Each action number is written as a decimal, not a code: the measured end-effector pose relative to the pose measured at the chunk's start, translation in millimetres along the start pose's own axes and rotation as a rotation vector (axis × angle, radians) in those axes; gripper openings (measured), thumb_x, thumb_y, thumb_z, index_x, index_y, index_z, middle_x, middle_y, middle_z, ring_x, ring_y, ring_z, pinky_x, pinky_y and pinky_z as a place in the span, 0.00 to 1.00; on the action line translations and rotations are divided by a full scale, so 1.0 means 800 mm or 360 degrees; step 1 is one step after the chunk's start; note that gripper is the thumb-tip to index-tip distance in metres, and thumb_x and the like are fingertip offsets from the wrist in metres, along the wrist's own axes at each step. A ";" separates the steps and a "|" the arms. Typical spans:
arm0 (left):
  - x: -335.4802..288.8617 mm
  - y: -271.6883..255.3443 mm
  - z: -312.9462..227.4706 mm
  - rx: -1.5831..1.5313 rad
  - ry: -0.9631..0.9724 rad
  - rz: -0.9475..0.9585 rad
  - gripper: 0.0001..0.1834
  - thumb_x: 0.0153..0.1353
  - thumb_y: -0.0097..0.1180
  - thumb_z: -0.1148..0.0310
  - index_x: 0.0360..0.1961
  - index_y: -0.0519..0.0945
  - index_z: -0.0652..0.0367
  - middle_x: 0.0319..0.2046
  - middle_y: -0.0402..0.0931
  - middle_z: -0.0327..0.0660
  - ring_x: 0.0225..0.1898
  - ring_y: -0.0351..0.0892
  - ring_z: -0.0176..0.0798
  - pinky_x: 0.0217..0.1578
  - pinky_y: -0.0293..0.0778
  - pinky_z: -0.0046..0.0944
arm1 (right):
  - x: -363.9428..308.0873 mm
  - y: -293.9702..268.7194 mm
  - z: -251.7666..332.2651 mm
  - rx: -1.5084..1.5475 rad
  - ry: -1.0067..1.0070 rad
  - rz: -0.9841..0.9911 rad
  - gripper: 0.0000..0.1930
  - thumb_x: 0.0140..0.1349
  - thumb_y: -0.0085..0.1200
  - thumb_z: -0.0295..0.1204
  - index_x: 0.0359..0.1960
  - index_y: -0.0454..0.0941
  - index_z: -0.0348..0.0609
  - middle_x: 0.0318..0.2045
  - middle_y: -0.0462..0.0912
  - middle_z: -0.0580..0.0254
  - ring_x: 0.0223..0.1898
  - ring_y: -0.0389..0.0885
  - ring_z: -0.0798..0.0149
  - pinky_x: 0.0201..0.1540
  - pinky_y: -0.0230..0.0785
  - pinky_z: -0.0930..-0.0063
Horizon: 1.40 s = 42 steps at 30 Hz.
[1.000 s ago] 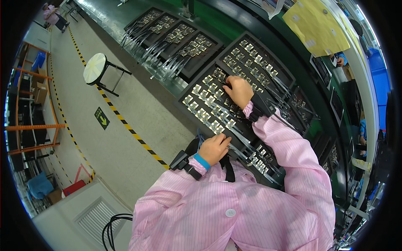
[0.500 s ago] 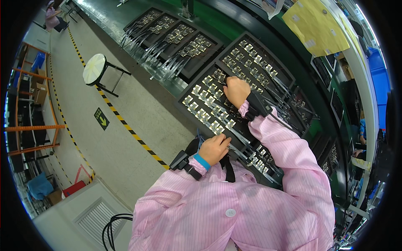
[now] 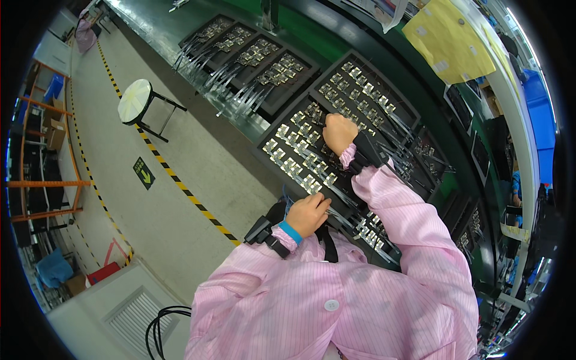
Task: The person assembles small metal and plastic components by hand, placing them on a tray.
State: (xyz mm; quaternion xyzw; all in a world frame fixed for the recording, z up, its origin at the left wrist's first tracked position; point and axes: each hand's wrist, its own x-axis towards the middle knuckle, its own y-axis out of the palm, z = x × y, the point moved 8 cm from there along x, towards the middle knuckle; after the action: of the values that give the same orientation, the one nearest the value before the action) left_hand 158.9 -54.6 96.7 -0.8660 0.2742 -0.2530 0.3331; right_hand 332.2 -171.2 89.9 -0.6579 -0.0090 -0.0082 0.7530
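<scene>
Before me lies a black tray (image 3: 268, 157) with rows of small circuit boards (image 3: 292, 166), their grey flat cables trailing toward me. My right hand (image 3: 340, 133) is closed over the tray's far part, knuckles up, beside a dark board (image 3: 314, 112). Whatever its fingers grip is hidden beneath it. At the tray's near edge, my left hand (image 3: 308, 214) has its fingers bent and together by the cables (image 3: 340, 217); what they pinch, if anything, is too small to make out. Both wrists carry black strapped devices, and a blue band circles the left one.
A second board tray (image 3: 393, 99) adjoins on the right, with several smaller trays (image 3: 282, 75) beyond on the green bench. Yellow sheets (image 3: 450, 39) hang at the upper right. A round stool (image 3: 135, 102) stands on the floor to the left, near striped tape (image 3: 180, 183).
Both hands stay at nearly the same spots on the tray. My right sleeve has shifted slightly left, and the view has moved a little. The distant person at upper left has turned or moved.
</scene>
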 end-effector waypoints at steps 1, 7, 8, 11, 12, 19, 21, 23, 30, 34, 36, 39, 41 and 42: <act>0.000 0.000 0.000 0.0002 0.0003 0.0000 0.17 0.47 0.58 0.69 0.41 0.75 0.59 0.33 0.68 0.40 0.34 0.73 0.40 0.32 0.71 0.38 | 0.000 -0.002 0.001 0.0013 0.0024 0.0010 0.09 0.45 0.59 0.31 0.25 0.77 0.39 0.28 0.79 0.51 0.31 0.80 0.49 0.34 0.73 0.60; -0.002 0.002 0.000 0.0009 -0.0001 0.0040 0.17 0.47 0.57 0.68 0.41 0.75 0.59 0.33 0.68 0.39 0.35 0.73 0.40 0.33 0.71 0.37 | -0.002 -0.055 0.003 0.0242 -0.0049 0.0142 0.10 0.49 0.58 0.32 0.31 0.78 0.41 0.30 0.80 0.50 0.35 0.80 0.50 0.38 0.72 0.60; -0.002 0.001 0.000 -0.0002 0.0009 0.0023 0.17 0.47 0.57 0.68 0.41 0.75 0.58 0.33 0.68 0.39 0.35 0.73 0.40 0.33 0.71 0.37 | -0.001 -0.061 -0.004 0.0256 -0.0032 0.0175 0.11 0.49 0.59 0.34 0.32 0.79 0.44 0.30 0.80 0.52 0.36 0.79 0.51 0.39 0.71 0.61; 0.002 -0.001 -0.003 -0.0025 0.0021 -0.0005 0.17 0.46 0.57 0.69 0.40 0.76 0.57 0.32 0.69 0.38 0.34 0.74 0.40 0.32 0.72 0.38 | 0.000 -0.086 -0.019 0.0511 -0.0134 0.0186 0.11 0.50 0.59 0.33 0.31 0.78 0.40 0.31 0.81 0.51 0.36 0.79 0.50 0.38 0.70 0.61; 0.004 -0.003 -0.004 -0.0034 0.0006 -0.0029 0.16 0.45 0.57 0.70 0.39 0.77 0.57 0.31 0.70 0.37 0.32 0.74 0.40 0.31 0.72 0.38 | -0.003 -0.097 -0.026 0.0589 -0.0155 0.0215 0.11 0.50 0.58 0.33 0.31 0.78 0.39 0.31 0.81 0.51 0.35 0.79 0.49 0.38 0.70 0.62; 0.005 -0.004 -0.002 0.0030 -0.0072 0.0017 0.16 0.46 0.56 0.72 0.39 0.78 0.54 0.31 0.71 0.37 0.32 0.74 0.41 0.31 0.72 0.39 | -0.085 -0.227 -0.137 0.0642 0.0028 0.0244 0.13 0.51 0.59 0.33 0.29 0.75 0.33 0.22 0.77 0.52 0.25 0.76 0.60 0.29 0.67 0.70; 0.007 0.001 -0.005 0.0013 -0.0027 0.0058 0.16 0.46 0.56 0.72 0.40 0.78 0.53 0.31 0.71 0.37 0.33 0.74 0.42 0.32 0.71 0.40 | -0.131 -0.259 -0.185 0.0627 0.0126 0.0177 0.13 0.51 0.59 0.33 0.29 0.75 0.33 0.20 0.76 0.53 0.23 0.74 0.61 0.28 0.65 0.70; 0.008 0.000 -0.006 0.0042 -0.0020 0.0015 0.16 0.47 0.56 0.70 0.40 0.78 0.55 0.33 0.71 0.38 0.33 0.74 0.42 0.32 0.71 0.40 | -0.178 -0.279 -0.226 0.0556 0.0321 0.0176 0.12 0.50 0.59 0.31 0.30 0.75 0.33 0.21 0.76 0.53 0.23 0.72 0.63 0.28 0.64 0.71; 0.005 0.007 -0.008 0.0170 -0.0034 0.0048 0.14 0.48 0.55 0.70 0.39 0.79 0.54 0.32 0.71 0.39 0.33 0.74 0.44 0.32 0.71 0.40 | -0.306 -0.217 -0.359 0.0519 0.0758 -0.0002 0.10 0.49 0.59 0.28 0.29 0.75 0.32 0.23 0.77 0.50 0.25 0.76 0.59 0.31 0.67 0.70; 0.010 0.009 -0.011 0.0193 -0.0062 0.0078 0.15 0.46 0.55 0.73 0.38 0.80 0.55 0.32 0.72 0.39 0.33 0.74 0.44 0.32 0.71 0.40 | -0.336 -0.137 -0.396 0.0631 0.0797 -0.0002 0.10 0.50 0.59 0.27 0.30 0.75 0.32 0.24 0.78 0.48 0.28 0.77 0.51 0.33 0.68 0.68; 0.009 0.012 -0.010 0.0178 -0.0122 0.0099 0.15 0.44 0.54 0.75 0.38 0.79 0.56 0.32 0.71 0.39 0.33 0.75 0.44 0.32 0.71 0.40 | -0.344 -0.123 -0.389 0.0664 0.0814 -0.0012 0.11 0.50 0.58 0.28 0.30 0.75 0.32 0.24 0.78 0.49 0.27 0.77 0.52 0.32 0.68 0.69; 0.011 0.012 -0.011 0.0249 -0.0126 0.0082 0.15 0.45 0.54 0.75 0.38 0.79 0.56 0.32 0.72 0.40 0.33 0.75 0.45 0.32 0.71 0.41 | -0.356 -0.108 -0.373 0.0905 0.0895 0.0029 0.11 0.51 0.58 0.28 0.31 0.75 0.32 0.23 0.77 0.49 0.25 0.77 0.55 0.31 0.68 0.70; 0.012 0.013 -0.014 0.0288 -0.0101 0.0074 0.15 0.45 0.54 0.75 0.37 0.79 0.56 0.32 0.72 0.41 0.33 0.75 0.46 0.31 0.71 0.41 | -0.370 -0.102 -0.358 0.0985 0.0880 0.0078 0.11 0.52 0.58 0.28 0.31 0.74 0.31 0.23 0.77 0.49 0.23 0.75 0.57 0.29 0.66 0.69; 0.013 0.013 -0.016 0.0314 -0.0077 0.0044 0.14 0.45 0.54 0.76 0.37 0.79 0.57 0.32 0.72 0.41 0.33 0.74 0.46 0.31 0.71 0.41 | -0.377 -0.100 -0.351 0.0996 0.0889 0.0139 0.10 0.52 0.58 0.28 0.31 0.74 0.32 0.24 0.77 0.49 0.24 0.76 0.56 0.30 0.67 0.69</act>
State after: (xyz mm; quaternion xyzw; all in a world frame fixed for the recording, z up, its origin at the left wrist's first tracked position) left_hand 155.1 -73.6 100.3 -0.8309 0.2517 -0.2531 0.4268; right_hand 29.4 -460.0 124.0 -0.3697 0.2214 -0.1511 0.8897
